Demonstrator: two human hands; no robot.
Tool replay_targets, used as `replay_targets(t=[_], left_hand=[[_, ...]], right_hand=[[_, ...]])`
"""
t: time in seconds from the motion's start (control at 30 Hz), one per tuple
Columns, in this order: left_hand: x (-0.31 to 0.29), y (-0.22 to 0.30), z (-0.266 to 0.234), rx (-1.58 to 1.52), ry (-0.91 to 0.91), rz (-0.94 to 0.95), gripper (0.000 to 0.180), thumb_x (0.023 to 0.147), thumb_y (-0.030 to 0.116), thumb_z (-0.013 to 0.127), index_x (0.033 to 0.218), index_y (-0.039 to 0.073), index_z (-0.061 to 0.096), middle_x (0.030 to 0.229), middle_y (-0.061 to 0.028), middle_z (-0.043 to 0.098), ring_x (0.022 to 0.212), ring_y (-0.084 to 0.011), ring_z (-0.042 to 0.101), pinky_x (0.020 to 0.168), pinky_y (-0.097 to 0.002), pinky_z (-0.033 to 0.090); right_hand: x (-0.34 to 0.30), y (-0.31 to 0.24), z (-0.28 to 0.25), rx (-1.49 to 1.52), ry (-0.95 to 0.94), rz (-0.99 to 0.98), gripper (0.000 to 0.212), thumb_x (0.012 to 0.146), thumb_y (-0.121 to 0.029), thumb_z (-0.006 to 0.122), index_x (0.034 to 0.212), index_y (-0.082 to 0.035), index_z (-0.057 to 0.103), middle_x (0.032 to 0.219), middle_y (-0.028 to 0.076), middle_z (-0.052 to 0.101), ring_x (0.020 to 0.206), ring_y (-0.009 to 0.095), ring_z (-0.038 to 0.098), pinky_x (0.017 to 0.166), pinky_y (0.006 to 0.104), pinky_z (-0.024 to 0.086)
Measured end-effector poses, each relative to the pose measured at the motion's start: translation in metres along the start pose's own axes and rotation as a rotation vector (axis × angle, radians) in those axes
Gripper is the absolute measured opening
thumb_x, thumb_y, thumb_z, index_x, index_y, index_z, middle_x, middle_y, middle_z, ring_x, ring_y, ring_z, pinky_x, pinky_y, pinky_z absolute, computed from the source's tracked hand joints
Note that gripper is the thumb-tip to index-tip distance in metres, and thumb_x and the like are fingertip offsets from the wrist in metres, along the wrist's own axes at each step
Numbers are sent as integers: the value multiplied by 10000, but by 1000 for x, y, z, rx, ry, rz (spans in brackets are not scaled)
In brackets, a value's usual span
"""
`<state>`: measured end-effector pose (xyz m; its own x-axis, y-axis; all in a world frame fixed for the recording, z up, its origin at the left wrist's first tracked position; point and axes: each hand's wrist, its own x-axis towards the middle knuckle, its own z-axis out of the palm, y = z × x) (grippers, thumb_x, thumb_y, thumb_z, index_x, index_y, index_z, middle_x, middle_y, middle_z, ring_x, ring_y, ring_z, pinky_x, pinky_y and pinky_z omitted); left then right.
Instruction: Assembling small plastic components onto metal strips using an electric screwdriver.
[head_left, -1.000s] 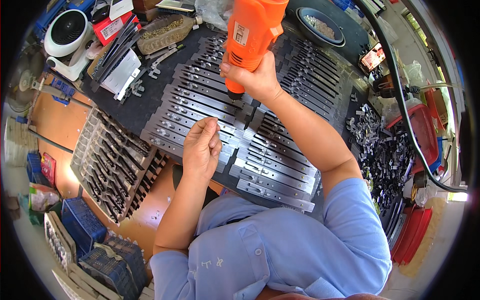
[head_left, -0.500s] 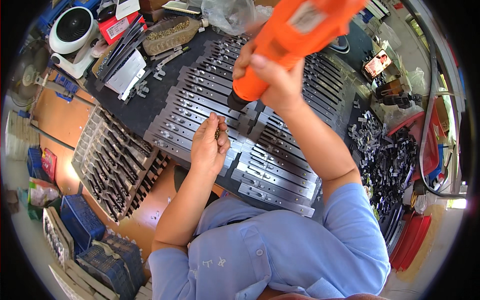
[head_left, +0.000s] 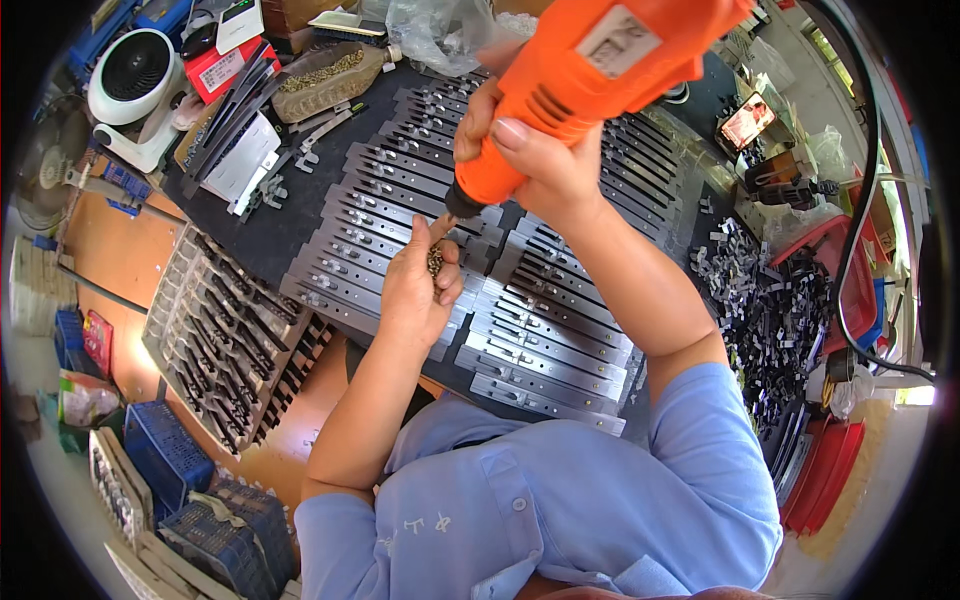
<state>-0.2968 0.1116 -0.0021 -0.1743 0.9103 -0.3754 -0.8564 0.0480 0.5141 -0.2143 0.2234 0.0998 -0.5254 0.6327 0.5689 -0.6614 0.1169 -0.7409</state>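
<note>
My right hand (head_left: 545,165) is wrapped round the body of an orange power screwdriver (head_left: 600,60), its black nose tilted down to the left. My left hand (head_left: 412,290) is curled around a small heap of brass-coloured screws (head_left: 434,262). The driver's tip is right at the thumb and fingertips of that hand; whether a screw sits on the bit is too small to tell. Beneath both hands lie rows of grey metal strips (head_left: 540,352), side by side in two columns, with small clips and studs along them.
A cut-open plastic bottle (head_left: 318,84) full of brass screws lies at the back left, near a white fan (head_left: 140,65). Black and silver clips (head_left: 765,320) are heaped at the right beside a red tray (head_left: 850,285). A rack of dark parts (head_left: 225,340) stands at the left.
The power screwdriver has come down and to the left, so its tip now meets my left fingertips. My left hand has stayed nearly in place around the screws.
</note>
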Motion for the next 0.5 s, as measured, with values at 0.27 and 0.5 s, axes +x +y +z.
replay_targets(t=[0.27, 0.5], left_hand=[[-8, -1, -2, 96, 102, 160, 212, 856, 167, 458, 1022, 34, 461, 737, -58, 492, 521, -66, 365, 422, -178, 286], [-1, -1, -13, 33, 31, 153, 139, 813, 160, 545, 910, 66, 511, 723, -33, 511, 488, -48, 363, 406, -170, 280]], right_hand=[[4, 48, -38, -510, -21, 61, 273, 668, -35, 599, 905, 16, 473, 714, 51, 552, 595, 125, 541, 552, 262, 454], [5, 55, -36, -517, 6, 79, 286, 664, -33, 608, 916, 20, 483, 710, 49, 553, 600, 125, 542, 558, 262, 462]])
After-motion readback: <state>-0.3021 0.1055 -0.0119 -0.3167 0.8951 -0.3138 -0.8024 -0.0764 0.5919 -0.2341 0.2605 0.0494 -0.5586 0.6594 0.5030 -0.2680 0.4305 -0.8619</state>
